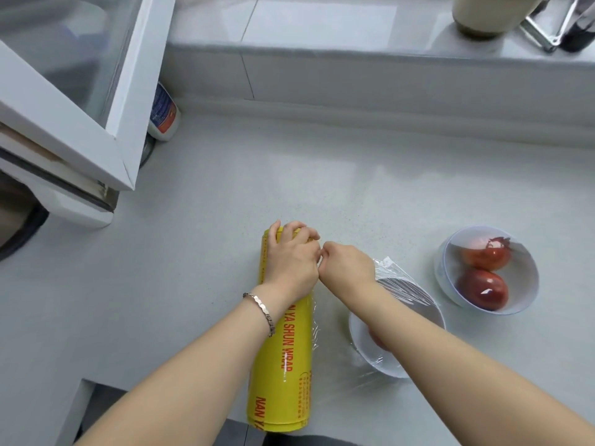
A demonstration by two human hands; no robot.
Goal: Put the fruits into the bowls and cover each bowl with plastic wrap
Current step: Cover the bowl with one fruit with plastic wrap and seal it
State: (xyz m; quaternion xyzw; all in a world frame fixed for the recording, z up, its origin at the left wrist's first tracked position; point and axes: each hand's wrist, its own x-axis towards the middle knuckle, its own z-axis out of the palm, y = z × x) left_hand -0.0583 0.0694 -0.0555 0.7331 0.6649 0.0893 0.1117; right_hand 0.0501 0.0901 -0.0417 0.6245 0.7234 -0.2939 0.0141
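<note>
1. Yellow plastic wrap roll (283, 365) with red lettering, flat on the grey counter (193, 252), lengthwise away from the viewer, near end at the counter's front edge.
2. Just right of the roll, white near bowl (370, 358), largely under the right forearm. Inside, a glimpse of reddish fruit (375, 340). Clear film (402, 284) stretched from the roll across the bowl's top, bunched beyond its far rim.
3. Silver bracelet (260, 309) on the left wrist.
4. Left hand (291, 259) on the roll's far end, fingers curled over the top, gripping the roll.
5. Right hand (347, 263) just beside the roll, knuckles up, fingers tucked under and meeting the left fingertips. At the film's edge, but cannot tell whether pinching it.
6. Further right, near the first bowl but apart from it, white far bowl (528, 284) with two red fruits (483, 289) inside, one behind the other.
7. Beyond, at left, a white bottle (164, 114) with a blue and red label, tipped over beside the open white window frame (122, 149).
8. Farthest, a raised grey ledge (322, 37), with a beige jar (489, 14) and a metal peeler (547, 30) at its right end.
</note>
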